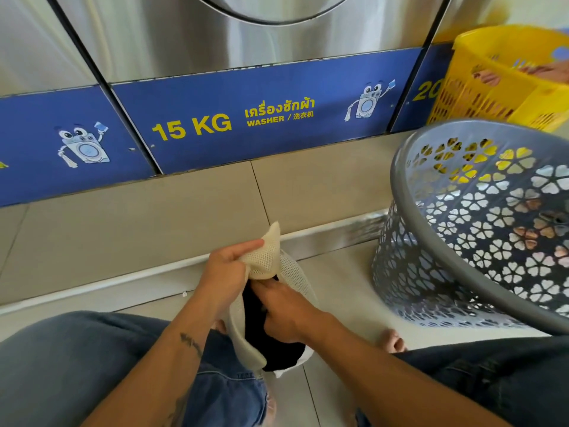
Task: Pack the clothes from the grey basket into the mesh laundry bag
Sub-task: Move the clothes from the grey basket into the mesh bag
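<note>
The cream mesh laundry bag [268, 260] hangs between my knees, low in the middle of the head view. My left hand [226, 266] pinches its upper edge and holds the mouth up. My right hand [284, 312] is closed on a black garment [277, 349] that sits partly inside the bag's opening. The grey basket [437, 229] with flower-shaped holes stands tilted on the floor to the right, an arm's length from my hands. Its inside is mostly hidden from here.
A yellow basket [480, 87] holding clothes stands behind the grey one at the upper right. Steel washers with a blue "15 KG" panel [246, 118] rise in front, above a tiled step [138, 223]. My jeans-clad knees flank the bag.
</note>
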A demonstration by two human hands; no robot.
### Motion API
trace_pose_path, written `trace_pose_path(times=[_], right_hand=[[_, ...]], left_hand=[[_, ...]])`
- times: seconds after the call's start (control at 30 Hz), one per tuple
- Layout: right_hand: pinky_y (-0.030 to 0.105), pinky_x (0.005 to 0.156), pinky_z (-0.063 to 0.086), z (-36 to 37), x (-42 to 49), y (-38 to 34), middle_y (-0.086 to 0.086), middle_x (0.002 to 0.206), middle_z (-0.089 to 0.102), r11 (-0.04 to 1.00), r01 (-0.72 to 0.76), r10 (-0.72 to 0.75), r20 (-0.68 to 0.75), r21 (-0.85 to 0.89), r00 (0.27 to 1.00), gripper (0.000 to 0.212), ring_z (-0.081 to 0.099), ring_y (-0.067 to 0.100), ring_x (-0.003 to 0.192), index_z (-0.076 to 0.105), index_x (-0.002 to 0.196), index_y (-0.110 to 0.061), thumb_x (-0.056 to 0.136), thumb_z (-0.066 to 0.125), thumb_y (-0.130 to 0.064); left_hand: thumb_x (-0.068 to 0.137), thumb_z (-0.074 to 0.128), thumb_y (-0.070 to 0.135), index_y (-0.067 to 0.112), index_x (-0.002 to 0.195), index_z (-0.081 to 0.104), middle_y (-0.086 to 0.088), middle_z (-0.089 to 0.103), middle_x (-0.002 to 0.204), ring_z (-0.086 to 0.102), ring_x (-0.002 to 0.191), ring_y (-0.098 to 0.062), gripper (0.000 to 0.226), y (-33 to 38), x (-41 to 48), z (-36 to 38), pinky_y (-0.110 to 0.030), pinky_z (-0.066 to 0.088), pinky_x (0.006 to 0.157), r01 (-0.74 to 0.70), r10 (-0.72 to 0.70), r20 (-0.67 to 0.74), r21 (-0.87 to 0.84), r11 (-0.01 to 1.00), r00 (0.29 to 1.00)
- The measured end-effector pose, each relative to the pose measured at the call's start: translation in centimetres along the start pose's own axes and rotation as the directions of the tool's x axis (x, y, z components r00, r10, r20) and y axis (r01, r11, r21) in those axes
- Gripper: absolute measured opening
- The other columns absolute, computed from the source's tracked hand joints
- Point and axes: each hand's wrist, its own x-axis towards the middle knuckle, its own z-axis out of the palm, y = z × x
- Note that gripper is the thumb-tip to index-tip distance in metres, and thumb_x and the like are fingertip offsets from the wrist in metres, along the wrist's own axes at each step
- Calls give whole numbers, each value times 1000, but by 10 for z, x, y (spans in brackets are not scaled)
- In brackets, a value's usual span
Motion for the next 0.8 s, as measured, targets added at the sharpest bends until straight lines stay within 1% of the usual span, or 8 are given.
trace_pose_path(times=[0.1, 0.23, 0.33, 0.4, 0.47, 0.63, 0.73, 0.8], right_hand=[[42, 112, 39, -8, 8, 23, 10, 149, 46, 951, -186, 184, 29, 249, 982, 75, 43, 30, 136, 33, 151, -18, 79, 50, -7], [46, 118, 30, -20, 12, 45, 3, 159, 33, 903, -342, 350, 15, 260, 936, 91, 31, 30, 146, 15, 157, -29, 71, 45, -32], [46, 116, 35, -23, 8, 45, 2, 156, 37, 892, -320, 358, -68, 318, 931, 95, 35, 27, 144, 18, 156, -28, 66, 48, -31], [46, 110, 42, -30, 1, 48, 2, 148, 45, 902, -290, 351, -149, 321, 925, 88, 43, 25, 137, 27, 151, -27, 66, 49, -26], [46, 101, 49, -41, -8, 48, 1, 136, 54, 919, -286, 350, -225, 272, 909, 74, 53, 26, 126, 39, 141, -28, 68, 48, -24], [38, 87, 49, -59, -28, 33, 9, 123, 58, 922, -353, 387, -318, 160, 865, 40, 57, 32, 111, 50, 126, -16, 86, 52, -18], [39, 81, 51, -60, -40, 26, 11, 119, 61, 924, -383, 369, -239, -13, 898, 44, 60, 33, 104, 49, 124, -15, 81, 54, -18], [43, 90, 50, -56, -50, 24, 11, 121, 63, 891, -394, 372, -135, -225, 918, 46, 60, 33, 109, 47, 127, -14, 82, 56, -17]], left_hand=[[85, 39, -18, 21, 111, 75, 4, 67, 114, 60, 97, -3, 59, 0, 0, 0, -14, 47, 81, -20, 20, -10, -28, 999, 1000], [88, 44, -6, 29, 117, 72, 14, 68, 100, 59, 79, 2, 53, -9, 8, 6, -12, 48, 68, -61, 67, -54, 109, 992, 996], [92, 45, 2, 35, 125, 65, 8, 67, 111, 62, 78, -9, 51, -17, 9, 12, -15, 48, 61, -139, 148, -7, 293, 946, 989], [92, 47, 6, 34, 131, 60, 6, 59, 130, 59, 105, -14, 50, -21, 11, 15, -22, 50, 87, -234, 232, 55, 390, 891, 971], [90, 51, 8, 35, 134, 57, 9, 50, 140, 48, 126, -14, 52, -25, 11, 15, -29, 38, 109, -329, 312, 116, 466, 821, 943], [84, 56, 1, 37, 143, 45, 7, 33, 149, 32, 137, -20, 70, -37, 3, 5, -34, 30, 116, -384, 297, 243, 548, 744, 923], [86, 56, 7, 35, 147, 39, 6, 17, 157, 17, 145, -23, 69, -44, -2, 2, -38, 23, 120, -369, 222, 305, 613, 698, 926], [88, 57, 15, 36, 151, 31, 2, 5, 160, 6, 146, -26, 71, -47, -7, 3, -40, 19, 119, -367, 171, 337, 697, 616, 926]])
